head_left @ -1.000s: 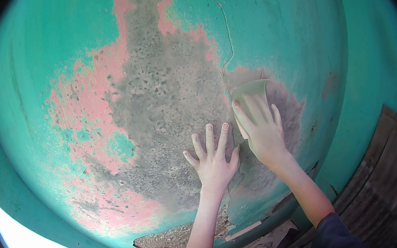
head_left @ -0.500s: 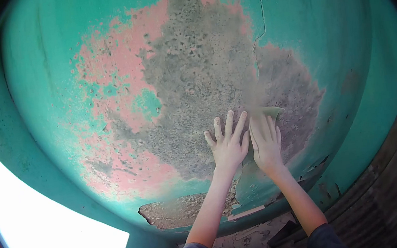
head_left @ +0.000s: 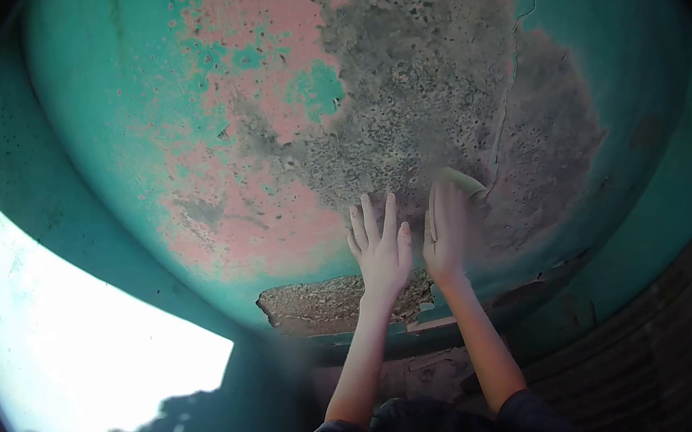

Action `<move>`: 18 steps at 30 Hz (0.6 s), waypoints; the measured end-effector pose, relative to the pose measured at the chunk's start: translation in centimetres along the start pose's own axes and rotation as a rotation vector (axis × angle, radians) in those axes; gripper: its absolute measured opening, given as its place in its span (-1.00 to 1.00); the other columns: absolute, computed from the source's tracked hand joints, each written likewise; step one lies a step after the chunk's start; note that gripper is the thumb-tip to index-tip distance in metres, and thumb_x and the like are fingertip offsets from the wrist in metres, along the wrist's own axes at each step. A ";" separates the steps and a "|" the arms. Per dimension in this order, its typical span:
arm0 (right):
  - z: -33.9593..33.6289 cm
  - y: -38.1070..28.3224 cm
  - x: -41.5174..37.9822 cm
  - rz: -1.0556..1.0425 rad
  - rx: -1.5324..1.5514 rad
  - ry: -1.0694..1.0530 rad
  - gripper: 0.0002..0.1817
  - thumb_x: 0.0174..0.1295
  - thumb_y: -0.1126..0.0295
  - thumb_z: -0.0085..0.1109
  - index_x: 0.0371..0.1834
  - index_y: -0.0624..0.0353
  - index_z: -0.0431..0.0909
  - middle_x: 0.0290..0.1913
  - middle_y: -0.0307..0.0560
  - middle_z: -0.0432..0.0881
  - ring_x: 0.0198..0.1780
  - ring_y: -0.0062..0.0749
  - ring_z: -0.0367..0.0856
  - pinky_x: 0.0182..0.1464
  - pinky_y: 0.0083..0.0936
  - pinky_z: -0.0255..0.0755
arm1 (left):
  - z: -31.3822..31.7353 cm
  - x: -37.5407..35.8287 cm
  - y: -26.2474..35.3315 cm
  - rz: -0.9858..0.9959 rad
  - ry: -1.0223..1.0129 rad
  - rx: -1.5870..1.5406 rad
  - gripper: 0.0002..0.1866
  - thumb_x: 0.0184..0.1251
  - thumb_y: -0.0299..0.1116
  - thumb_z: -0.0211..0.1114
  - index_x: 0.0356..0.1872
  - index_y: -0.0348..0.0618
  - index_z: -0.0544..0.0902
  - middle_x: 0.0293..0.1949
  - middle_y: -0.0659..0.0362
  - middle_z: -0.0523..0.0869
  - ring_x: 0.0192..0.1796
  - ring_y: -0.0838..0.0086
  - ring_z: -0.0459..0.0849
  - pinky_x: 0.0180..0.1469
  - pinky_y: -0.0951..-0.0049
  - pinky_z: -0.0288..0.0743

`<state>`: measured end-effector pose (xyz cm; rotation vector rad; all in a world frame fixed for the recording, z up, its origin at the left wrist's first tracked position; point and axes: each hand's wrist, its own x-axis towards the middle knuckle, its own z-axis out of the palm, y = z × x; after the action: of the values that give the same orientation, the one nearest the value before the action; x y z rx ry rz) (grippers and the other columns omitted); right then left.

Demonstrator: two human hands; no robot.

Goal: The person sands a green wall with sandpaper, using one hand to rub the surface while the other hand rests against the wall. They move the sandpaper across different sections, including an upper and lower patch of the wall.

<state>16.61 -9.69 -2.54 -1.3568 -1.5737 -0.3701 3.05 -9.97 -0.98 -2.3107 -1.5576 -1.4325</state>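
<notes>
Our right hand (head_left: 444, 238) lies against a curved, teal-painted surface (head_left: 103, 115), over a thin, pale green, flexible sheet (head_left: 466, 181). The right grip is narrow, its fingers close together and pointing up, but blur hides their tips, and we cannot tell whether it pinches the sheet or only presses it. The sheet shows above and to the right of that grip, with its lower right corner curling out beside a long, jagged crack (head_left: 506, 98) that runs up from there.

Just left of the right grip, we have our pale, dusty left hand (head_left: 380, 251) on the same surface, its grip wide and holding nothing, fingers spread upward and thumb towards the right hand. The two hands are apart.

Above both grips spreads a rough, pitted grey patch (head_left: 407, 75); to the left of the left grip is worn pink paint (head_left: 256, 238). Below them, a ragged, brownish hollow (head_left: 317, 305) breaks the teal coat, partly behind our left wrist. Well down to the right of the right grip is a dark brown, ridged panel (head_left: 663, 343).
</notes>
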 end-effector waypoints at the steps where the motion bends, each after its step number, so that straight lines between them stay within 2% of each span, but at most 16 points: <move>1: 1.7 0.3 -2.1 0.016 -0.016 -0.036 -0.26 0.38 0.38 -0.06 0.64 0.29 0.03 0.62 0.38 0.01 0.62 0.39 -0.07 0.54 0.28 -0.11 | -0.2 -0.5 -0.9 0.007 0.006 -0.024 -0.43 0.68 -0.05 -0.18 0.59 0.03 0.25 0.62 -0.22 -0.03 0.62 -0.26 -0.10 0.55 -0.23 -0.17; 5: 6.0 0.2 -6.4 0.101 -0.011 0.009 -0.24 0.36 0.42 -0.06 0.64 0.30 0.01 0.61 0.39 0.02 0.62 0.41 -0.08 0.52 0.29 -0.08 | -0.7 -3.4 -3.8 -0.026 -0.071 -0.074 -0.43 0.69 -0.05 -0.22 0.60 0.05 0.23 0.64 -0.19 -0.06 0.64 -0.25 -0.14 0.56 -0.21 -0.15; 9: 3.1 -2.3 -1.1 0.108 -0.037 0.119 -0.23 0.36 0.46 -0.03 0.64 0.30 -0.02 0.62 0.39 -0.02 0.62 0.43 -0.09 0.53 0.28 -0.07 | -1.2 -5.1 -5.9 -0.073 -0.208 -0.054 -0.42 0.71 -0.02 -0.28 0.62 0.08 0.19 0.65 -0.14 -0.10 0.65 -0.23 -0.21 0.55 -0.23 -0.15; 12: 3.8 -2.9 -1.6 0.142 -0.020 0.111 -0.22 0.35 0.45 -0.01 0.64 0.30 -0.03 0.62 0.39 -0.03 0.62 0.45 -0.10 0.53 0.28 -0.08 | -1.1 -5.9 -6.8 -0.094 -0.244 -0.051 -0.42 0.71 -0.01 -0.29 0.63 0.08 0.17 0.66 -0.13 -0.12 0.65 -0.23 -0.22 0.55 -0.24 -0.14; 15: 9.6 -0.5 -9.1 0.109 -0.068 0.031 -0.24 0.36 0.42 0.00 0.63 0.30 0.00 0.61 0.39 0.01 0.61 0.44 -0.06 0.53 0.30 -0.07 | -0.9 -6.4 -7.5 -0.101 -0.264 -0.067 -0.42 0.71 0.00 -0.28 0.62 0.07 0.17 0.66 -0.13 -0.12 0.65 -0.24 -0.22 0.55 -0.25 -0.13; 18: 10.7 -0.4 -11.1 0.110 -0.173 -0.001 -0.26 0.37 0.39 0.00 0.62 0.30 0.05 0.59 0.40 0.06 0.60 0.43 -0.01 0.52 0.33 -0.05 | -0.7 -6.7 -8.1 -0.092 -0.272 -0.087 -0.42 0.71 -0.01 -0.27 0.62 0.06 0.18 0.65 -0.15 -0.12 0.64 -0.27 -0.22 0.55 -0.24 -0.12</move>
<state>10.04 -8.21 -16.37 -1.5687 -1.4878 -0.4464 -4.01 -11.08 -8.73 -2.6111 -1.7197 -1.2693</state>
